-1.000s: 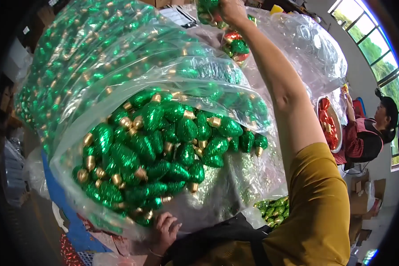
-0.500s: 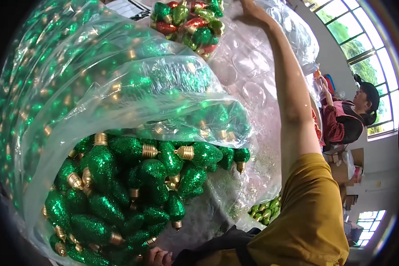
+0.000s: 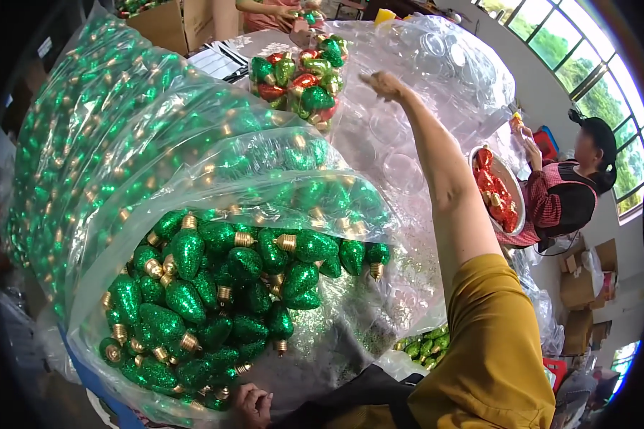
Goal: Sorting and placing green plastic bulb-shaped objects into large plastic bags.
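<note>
A big clear plastic bag lies on its side at the left, full of glittery green bulb-shaped ornaments with gold screw caps, which show at its mouth. Low in the picture, beside the nearest ornaments, my left hand has its fingers curled; whatever they hold is hidden. My right arm stretches far across the table. Its hand is above the plastic-covered top, fingers pointing left and apart, with nothing visible in them. Left of that hand stand clear containers of mixed red, green and light green ornaments.
Clear plastic with round shapes lies at the far side. A co-worker at the right is near a white basin of red ornaments. Another person's hands show at the far edge. Light green ornaments lie beside my right sleeve.
My right hand has come back nearer and a little left, toward the containers. The view has shifted, bringing in the far person's hands and more of the red ornaments. My left hand stays by the green ornaments.
</note>
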Motion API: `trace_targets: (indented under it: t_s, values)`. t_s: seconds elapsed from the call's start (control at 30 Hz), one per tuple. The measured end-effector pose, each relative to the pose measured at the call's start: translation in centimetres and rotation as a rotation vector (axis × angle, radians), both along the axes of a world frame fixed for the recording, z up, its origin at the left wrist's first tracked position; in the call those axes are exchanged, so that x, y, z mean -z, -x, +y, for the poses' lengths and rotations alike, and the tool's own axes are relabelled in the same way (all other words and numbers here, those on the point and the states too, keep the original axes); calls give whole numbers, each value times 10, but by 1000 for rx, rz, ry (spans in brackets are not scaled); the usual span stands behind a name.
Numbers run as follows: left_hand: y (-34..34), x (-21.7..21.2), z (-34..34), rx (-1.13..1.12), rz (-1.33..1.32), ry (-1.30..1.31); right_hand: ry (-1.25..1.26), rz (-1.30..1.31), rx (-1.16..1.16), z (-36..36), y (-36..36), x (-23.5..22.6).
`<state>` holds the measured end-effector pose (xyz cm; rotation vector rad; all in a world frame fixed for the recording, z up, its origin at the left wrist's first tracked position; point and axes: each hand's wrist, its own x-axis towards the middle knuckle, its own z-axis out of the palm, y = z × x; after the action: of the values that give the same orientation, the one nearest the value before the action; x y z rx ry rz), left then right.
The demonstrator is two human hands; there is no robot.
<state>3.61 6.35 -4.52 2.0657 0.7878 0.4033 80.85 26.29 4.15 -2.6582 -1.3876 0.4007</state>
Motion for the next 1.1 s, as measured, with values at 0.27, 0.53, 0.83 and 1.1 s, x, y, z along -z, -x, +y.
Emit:
trace_targets:
  t_s: [0.27, 0.53, 0.83, 1.1]
  values:
    - [8, 2, 8, 32, 71, -12, -1, -318, 94, 25, 38, -4]
    - [18, 26, 12, 27, 91, 73, 101, -224, -35, 36, -19, 8]
    - [11, 24, 16, 57, 111, -39, 20, 297, -147, -2, 43, 0]
    - [16, 30, 2, 12, 135, 90, -67, -49, -284, 4, 48, -4]
